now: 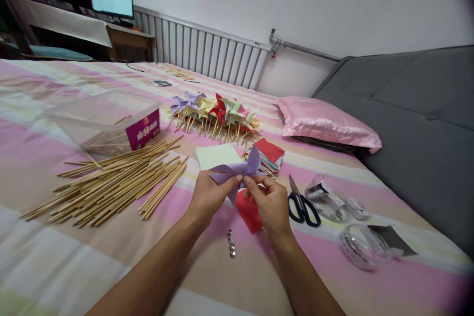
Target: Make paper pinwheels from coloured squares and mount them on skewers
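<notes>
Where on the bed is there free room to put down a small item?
Free: the bedsheet in front of the sticks, left of the left forearm; also between the pillow and the scissors. Crowded: around the folded purple paper, among paper stacks and metal pieces, and right of the scissors, among clear containers.

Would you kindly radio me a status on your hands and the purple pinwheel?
Left hand and right hand both pinching purple pinwheel near its centre. Blades folded, no stick visible. No obstruction apparent; red paper partly behind right hand, scissors farther right.
</notes>
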